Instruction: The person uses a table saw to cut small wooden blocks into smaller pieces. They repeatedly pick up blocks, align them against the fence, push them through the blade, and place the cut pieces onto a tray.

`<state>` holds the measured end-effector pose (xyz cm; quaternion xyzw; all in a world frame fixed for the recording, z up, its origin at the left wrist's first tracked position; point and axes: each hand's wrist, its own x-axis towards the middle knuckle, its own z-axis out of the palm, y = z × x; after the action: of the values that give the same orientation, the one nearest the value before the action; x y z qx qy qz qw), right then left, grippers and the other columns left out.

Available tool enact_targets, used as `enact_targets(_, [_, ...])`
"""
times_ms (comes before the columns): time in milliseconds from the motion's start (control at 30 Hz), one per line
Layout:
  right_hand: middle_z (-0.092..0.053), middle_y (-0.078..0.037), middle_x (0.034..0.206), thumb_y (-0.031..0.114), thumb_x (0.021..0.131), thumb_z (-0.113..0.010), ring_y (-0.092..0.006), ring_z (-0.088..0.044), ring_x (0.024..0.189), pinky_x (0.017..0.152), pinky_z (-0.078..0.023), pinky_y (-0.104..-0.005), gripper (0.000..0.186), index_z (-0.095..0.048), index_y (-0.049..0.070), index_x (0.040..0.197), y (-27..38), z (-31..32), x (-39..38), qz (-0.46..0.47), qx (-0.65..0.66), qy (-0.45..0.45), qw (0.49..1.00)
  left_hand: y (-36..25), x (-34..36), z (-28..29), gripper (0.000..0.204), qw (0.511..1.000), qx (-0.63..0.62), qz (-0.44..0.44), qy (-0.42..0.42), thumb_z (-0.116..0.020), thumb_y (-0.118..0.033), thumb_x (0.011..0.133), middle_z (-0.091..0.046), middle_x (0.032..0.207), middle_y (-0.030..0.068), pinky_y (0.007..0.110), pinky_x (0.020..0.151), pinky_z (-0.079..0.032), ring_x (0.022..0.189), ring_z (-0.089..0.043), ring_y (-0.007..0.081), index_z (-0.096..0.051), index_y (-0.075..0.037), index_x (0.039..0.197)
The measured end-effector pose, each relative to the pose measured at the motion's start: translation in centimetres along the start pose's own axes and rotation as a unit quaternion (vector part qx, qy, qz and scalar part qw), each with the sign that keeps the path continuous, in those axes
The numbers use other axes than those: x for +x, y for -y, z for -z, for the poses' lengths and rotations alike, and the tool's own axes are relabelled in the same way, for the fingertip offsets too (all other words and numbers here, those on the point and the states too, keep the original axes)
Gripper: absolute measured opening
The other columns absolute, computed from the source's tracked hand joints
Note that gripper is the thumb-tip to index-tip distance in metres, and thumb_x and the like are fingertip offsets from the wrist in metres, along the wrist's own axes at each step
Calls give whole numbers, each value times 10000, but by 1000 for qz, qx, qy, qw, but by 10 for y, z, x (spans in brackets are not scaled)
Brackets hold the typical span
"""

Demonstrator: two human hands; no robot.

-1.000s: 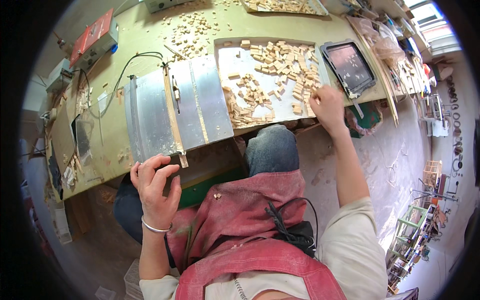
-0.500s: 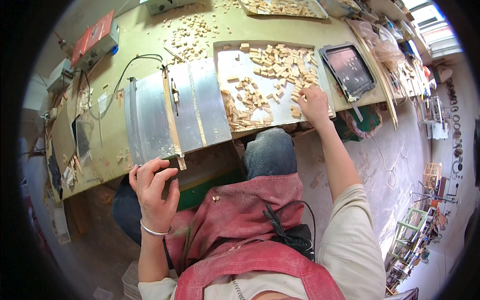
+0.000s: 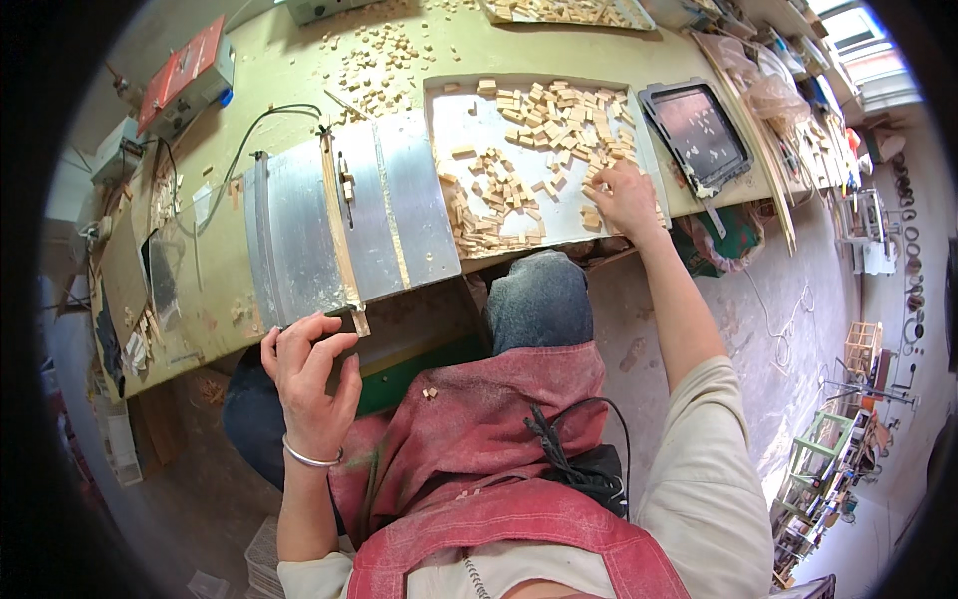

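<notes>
A shallow white tray (image 3: pixel 463 120) on the bench holds many small pale wooden blocks (image 3: pixel 574 117). My right hand (image 3: pixel 628 199) reaches into its right side, thumb and fingertips brought together on a small wooden block. Left of the tray lies a flat metal saw table (image 3: pixel 299 230), with a wooden guide strip (image 3: pixel 339 220) running from front to back and a narrow slot with a small metal part (image 3: pixel 346 185) beside it. My left hand (image 3: pixel 314 374) rests at the front edge near the strip's end, fingers bent and apart, the thumb held away, with nothing visible in it.
More loose blocks (image 3: pixel 379 60) lie behind the metal table, and another tray of blocks (image 3: pixel 569 12) is at the far edge. A black-framed tray (image 3: pixel 699 135) sits on the right. A red-topped box (image 3: pixel 185 75) stands far left; a black cable (image 3: pixel 249 140) curves across the bench.
My right hand has shifted slightly left and closer among the blocks, its fingers drawing together. My left hand stays almost in place.
</notes>
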<state>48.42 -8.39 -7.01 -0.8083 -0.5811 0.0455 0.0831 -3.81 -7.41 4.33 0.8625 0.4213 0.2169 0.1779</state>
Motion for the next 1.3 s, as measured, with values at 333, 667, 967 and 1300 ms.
enact_targets(333, [-695,-120,1041,295,824,-777,-345,-666,1125,994,-485,-495,292,-790,111,1051,-2,12,-11,73,-25,70,995,0,-2,0,299,1000,3,7,-3,-782,16,834,-708,1265,72,544,1250,-303,1297,-642,285,-753,-94,1112])
enact_targets(667, [-669,-175,1135,294,720,-805,-387,-639,1154,1015,-506,-502,477,-724,65,1131,9,9,-10,61,-77,86,991,-2,-1,-1,294,1000,0,4,-18,-798,2,825,-711,1237,53,553,1231,-311,1294,-651,277,-761,-118,1092])
enact_targets(967, [-628,-148,1024,22,798,-763,-309,-637,956,883,-539,-409,333,-643,22,1109,171,54,-30,222,279,-53,933,13,3,11,263,998,14,1,-53,-798,-13,846,-720,1242,63,516,1213,-328,1262,-669,279,-771,-108,1090])
enact_targets(1300, [-618,-187,1350,281,802,-888,-390,-591,1280,1106,-456,-494,744,-606,46,1450,276,28,-38,295,206,26,933,12,21,-5,293,998,-28,9,-63,-799,-69,867,-702,1239,60,489,1190,-333,1217,-657,265,-760,-116,1153])
